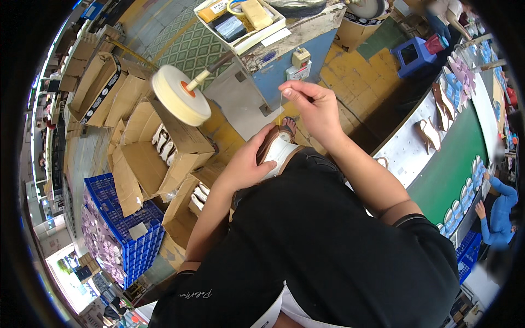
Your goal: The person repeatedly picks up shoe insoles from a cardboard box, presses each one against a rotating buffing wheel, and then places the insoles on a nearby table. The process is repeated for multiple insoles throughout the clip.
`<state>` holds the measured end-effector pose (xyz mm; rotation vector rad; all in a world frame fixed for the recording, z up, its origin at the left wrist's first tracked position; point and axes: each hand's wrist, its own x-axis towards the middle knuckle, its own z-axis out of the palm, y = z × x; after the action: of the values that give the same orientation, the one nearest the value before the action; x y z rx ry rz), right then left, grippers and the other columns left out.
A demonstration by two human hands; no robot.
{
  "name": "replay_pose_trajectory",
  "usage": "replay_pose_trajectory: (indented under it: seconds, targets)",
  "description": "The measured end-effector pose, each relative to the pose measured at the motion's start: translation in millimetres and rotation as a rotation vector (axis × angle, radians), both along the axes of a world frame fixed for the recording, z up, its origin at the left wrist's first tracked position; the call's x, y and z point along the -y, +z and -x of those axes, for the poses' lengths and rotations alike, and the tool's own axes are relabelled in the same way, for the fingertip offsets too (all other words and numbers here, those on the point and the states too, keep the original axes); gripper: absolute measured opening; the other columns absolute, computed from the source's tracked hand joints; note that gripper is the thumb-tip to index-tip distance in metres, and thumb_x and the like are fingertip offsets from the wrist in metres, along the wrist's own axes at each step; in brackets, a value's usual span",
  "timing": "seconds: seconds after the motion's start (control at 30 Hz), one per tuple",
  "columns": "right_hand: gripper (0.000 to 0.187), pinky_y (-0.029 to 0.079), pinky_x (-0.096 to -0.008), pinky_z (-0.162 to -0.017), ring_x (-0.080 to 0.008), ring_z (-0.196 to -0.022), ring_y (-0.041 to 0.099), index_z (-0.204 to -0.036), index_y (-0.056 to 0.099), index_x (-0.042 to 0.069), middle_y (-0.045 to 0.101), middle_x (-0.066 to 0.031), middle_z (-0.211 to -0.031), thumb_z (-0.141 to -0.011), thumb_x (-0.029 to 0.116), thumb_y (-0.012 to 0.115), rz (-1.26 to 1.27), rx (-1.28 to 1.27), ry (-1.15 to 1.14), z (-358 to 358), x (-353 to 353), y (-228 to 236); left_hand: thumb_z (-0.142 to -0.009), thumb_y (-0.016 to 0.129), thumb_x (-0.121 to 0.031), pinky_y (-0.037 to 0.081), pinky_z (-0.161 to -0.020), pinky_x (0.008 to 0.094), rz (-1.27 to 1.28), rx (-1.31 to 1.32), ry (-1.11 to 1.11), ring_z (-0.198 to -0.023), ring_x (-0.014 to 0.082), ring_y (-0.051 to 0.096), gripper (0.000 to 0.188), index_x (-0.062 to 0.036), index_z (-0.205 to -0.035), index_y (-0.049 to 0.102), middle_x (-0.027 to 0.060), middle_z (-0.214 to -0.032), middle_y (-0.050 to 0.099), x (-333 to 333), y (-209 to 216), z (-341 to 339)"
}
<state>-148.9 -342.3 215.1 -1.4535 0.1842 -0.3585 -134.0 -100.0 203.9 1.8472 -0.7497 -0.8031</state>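
My left hand (246, 165) is wrapped round a brown sandal with a white insole (280, 154), close in front of my body. Its thumb lies over the white insole, and the fingers go behind the brown edge. Higher up and to the right, my right hand (318, 109) pinches a thin pale thread (281, 108) between thumb and forefinger. Drawn taut, the thread runs down from the fingertips to the sandal's far end. The other fingers of that hand are curled in. Part of the sandal is hidden by my left hand.
A round white buffing wheel (174, 97) on a shaft stands ahead left. Cardboard boxes (143, 169) with shoes and a blue crate (143, 249) are at left. A blue workbench (273, 82) is ahead; a green conveyor belt (456, 156) with sandals runs at right, beside another person (500, 205).
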Motion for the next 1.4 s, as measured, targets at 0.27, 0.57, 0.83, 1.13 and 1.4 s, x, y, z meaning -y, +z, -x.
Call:
replay_pose_trajectory:
  seconds: [0.27,0.57,0.83,1.13,1.4]
  targets:
    - [0.012,0.058,-0.0329,-0.073,-0.0158,-0.078,0.073,-0.112,0.087,0.002,0.081,-0.0106,-0.092,-0.103,0.007,0.083,0.434,0.074,0.074,20,-16,28,-0.092,0.079,-0.004,0.041,-0.131,0.0433,0.075,-0.102,0.076,-0.157,0.0334,0.055,0.096,0.0028,-0.175,0.033,0.0259,-0.168,0.055,-18,-13,2]
    - [0.015,0.056,-0.0305,-0.059,-0.0117,-0.063,0.068,-0.111,0.088,0.003,0.083,-0.0091,-0.092,-0.103,0.013,0.080,0.355,-0.499,0.354,-13,11,-33,-0.090,0.081,-0.003,0.041,-0.131,0.0464,-0.069,0.133,0.076,-0.157,0.0424,0.054,0.095,-0.0022,-0.174,0.037,0.0274,-0.167,0.056,-11,7,21]
    - [0.017,0.027,-0.0189,-0.049,-0.0006,-0.058,0.043,-0.125,0.079,0.018,0.048,0.0131,-0.072,-0.111,0.025,0.080,-0.702,-1.043,0.783,-3,30,-112,-0.091,0.082,-0.009,0.048,-0.123,0.0504,-0.182,0.363,0.097,-0.144,0.0481,0.061,0.082,-0.0065,-0.165,0.047,0.0256,-0.156,0.063,-18,20,28]
    - [0.016,0.030,-0.0193,-0.051,-0.0007,-0.061,0.044,-0.125,0.078,0.011,0.050,0.0134,-0.076,-0.113,0.021,0.074,-0.741,-1.025,0.803,10,46,-117,-0.091,0.082,-0.009,0.049,-0.122,0.0519,-0.160,0.402,0.195,-0.142,0.0469,0.062,0.080,-0.0040,-0.164,0.048,0.0254,-0.154,0.063,-40,13,30]
    - [0.015,0.061,-0.0262,-0.064,-0.0138,-0.079,0.073,-0.123,0.073,0.008,0.071,-0.0007,-0.086,-0.115,0.020,0.069,-0.949,-1.012,0.696,-1,-4,-151,-0.092,0.084,-0.008,0.042,-0.129,0.0440,0.248,0.035,0.485,-0.148,0.0320,0.058,0.088,0.0028,-0.167,0.041,0.0170,-0.151,0.063,-48,-27,38]
